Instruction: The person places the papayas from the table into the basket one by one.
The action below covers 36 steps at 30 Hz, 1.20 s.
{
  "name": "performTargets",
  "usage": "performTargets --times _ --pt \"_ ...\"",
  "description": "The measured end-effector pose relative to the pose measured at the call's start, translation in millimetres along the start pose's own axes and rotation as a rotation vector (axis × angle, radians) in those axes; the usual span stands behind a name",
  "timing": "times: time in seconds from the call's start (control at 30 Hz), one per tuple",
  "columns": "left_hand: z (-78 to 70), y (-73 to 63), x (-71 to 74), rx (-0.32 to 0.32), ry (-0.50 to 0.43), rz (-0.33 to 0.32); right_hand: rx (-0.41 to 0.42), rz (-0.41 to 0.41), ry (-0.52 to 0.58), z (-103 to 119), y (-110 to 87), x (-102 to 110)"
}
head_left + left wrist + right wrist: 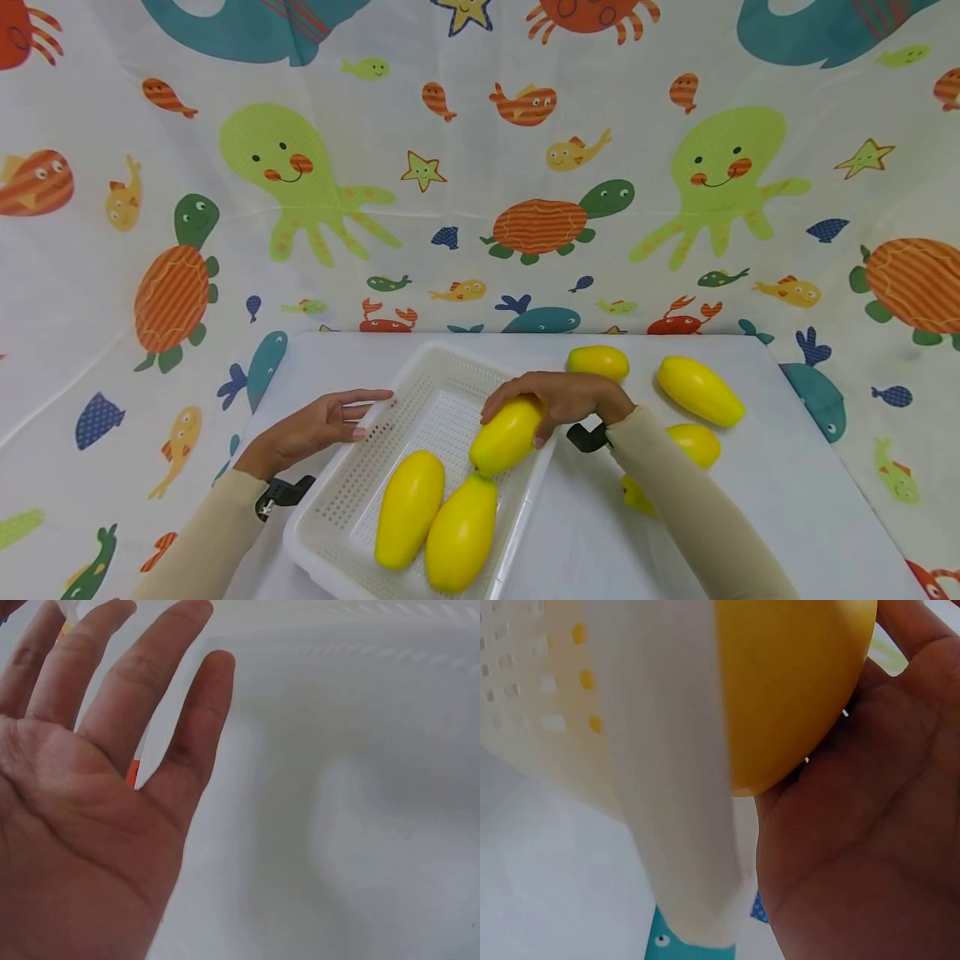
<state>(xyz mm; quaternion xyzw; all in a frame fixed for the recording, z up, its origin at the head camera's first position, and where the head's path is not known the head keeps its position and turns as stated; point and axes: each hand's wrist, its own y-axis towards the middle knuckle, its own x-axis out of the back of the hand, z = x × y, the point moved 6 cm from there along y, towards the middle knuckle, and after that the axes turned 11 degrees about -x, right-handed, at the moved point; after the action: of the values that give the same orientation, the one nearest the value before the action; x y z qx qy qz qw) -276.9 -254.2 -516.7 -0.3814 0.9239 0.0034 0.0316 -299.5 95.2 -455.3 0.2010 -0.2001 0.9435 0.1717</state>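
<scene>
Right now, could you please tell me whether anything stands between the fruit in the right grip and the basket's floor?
Nothing visible does, though the held fruit hides the basket floor beneath it; another fruit lies by the held one's near tip.

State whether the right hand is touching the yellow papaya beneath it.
Touching. The head view shows it: the right hand grips the yellow papaya, fingers over its top and thumb against its side.
</scene>
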Motion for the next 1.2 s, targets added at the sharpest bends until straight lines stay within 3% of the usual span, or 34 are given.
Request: performTargets --times 0.53,1.0,1.2 --pt "-1.5 0.7 -0.7 -0.003 -0.006 0.005 -0.025 0.044 -0.009 -0.4 9.4 -7.1" --pt "-2.6 0.4 -0.5 -0.003 -0.002 0.002 -0.118 0.069 -0.034 -4.1 17.3 -10.1" --pt "-1.4 0.1 -0.8 -0.012 -0.014 0.003 -0.107 0.079 -0.043 -4.4 20.2 -12.5"
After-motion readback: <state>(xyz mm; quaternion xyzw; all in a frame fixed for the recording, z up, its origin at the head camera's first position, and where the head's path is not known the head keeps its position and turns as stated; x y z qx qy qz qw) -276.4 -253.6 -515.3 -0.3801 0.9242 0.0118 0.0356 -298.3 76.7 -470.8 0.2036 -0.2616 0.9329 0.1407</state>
